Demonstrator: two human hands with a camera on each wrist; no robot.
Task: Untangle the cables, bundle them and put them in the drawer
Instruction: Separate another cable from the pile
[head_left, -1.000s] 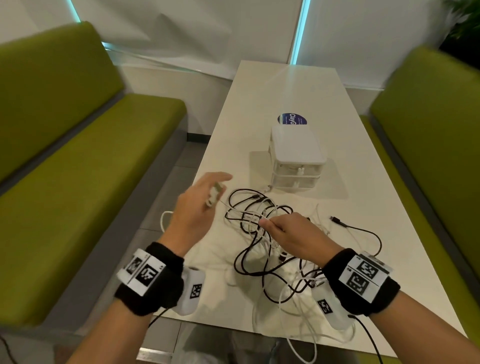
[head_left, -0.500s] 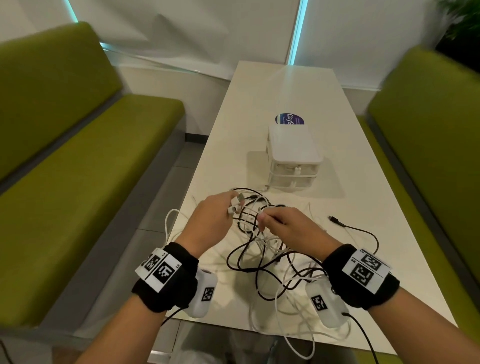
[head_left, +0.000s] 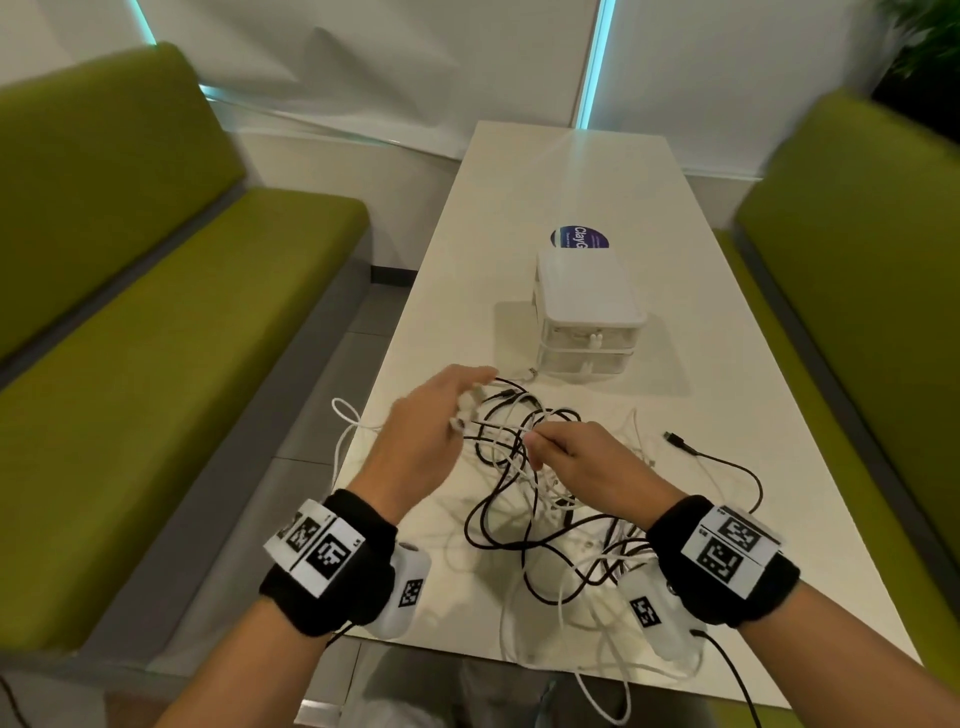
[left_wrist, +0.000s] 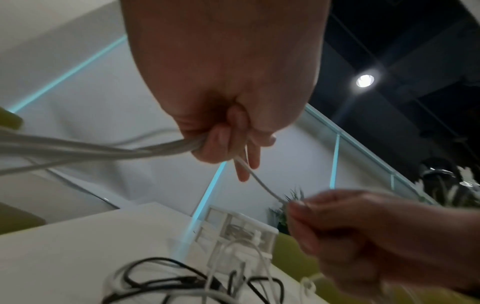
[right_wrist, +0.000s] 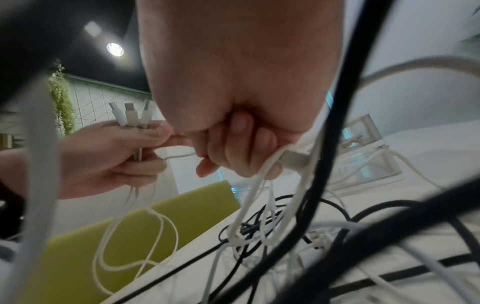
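Right wrist cam: my left hand grips three white plug ends, my right hand pinches white cable above the tangle.

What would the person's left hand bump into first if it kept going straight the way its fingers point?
Probably the small white plastic drawer unit. The left hand, gripping white cable ends, points forward and rightward across the white table; only loose cable ends lie between. Depth is hard to judge, so it might pass just left.

cable tangle lies on the table, in front of the drawer unit.
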